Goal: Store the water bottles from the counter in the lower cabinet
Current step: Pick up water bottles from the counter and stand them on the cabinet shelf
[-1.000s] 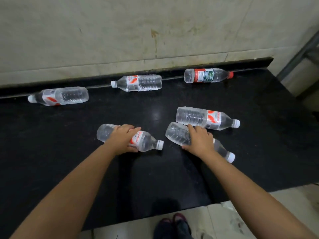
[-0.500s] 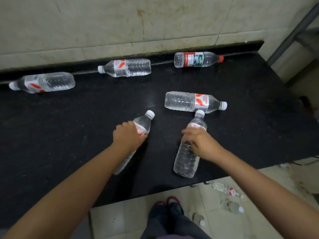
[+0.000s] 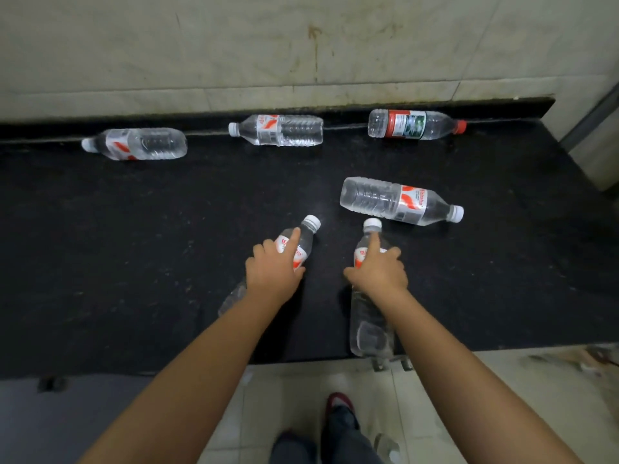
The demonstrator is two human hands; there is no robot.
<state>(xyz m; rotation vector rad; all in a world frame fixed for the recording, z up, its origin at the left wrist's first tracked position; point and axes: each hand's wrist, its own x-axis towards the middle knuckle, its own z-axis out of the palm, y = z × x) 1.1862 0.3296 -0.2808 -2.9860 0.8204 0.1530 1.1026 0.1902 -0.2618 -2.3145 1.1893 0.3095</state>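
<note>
Over black counter, left hand gripping bottle, right hand gripping another

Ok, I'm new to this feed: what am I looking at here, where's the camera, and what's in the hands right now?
There is no machine: these are a person's two bare arms, filmed by one wide camera on their head looking forward and down. The dark slab is the counter. The left hand grips one white-capped bottle and the right hand grips another, both with caps pointing away. Four more bottles lie on their sides: a near bottle just beyond the hands, and three along the wall, the left bottle, the middle bottle and a red-capped bottle. The person's shoes show on the tiled floor below.
</note>
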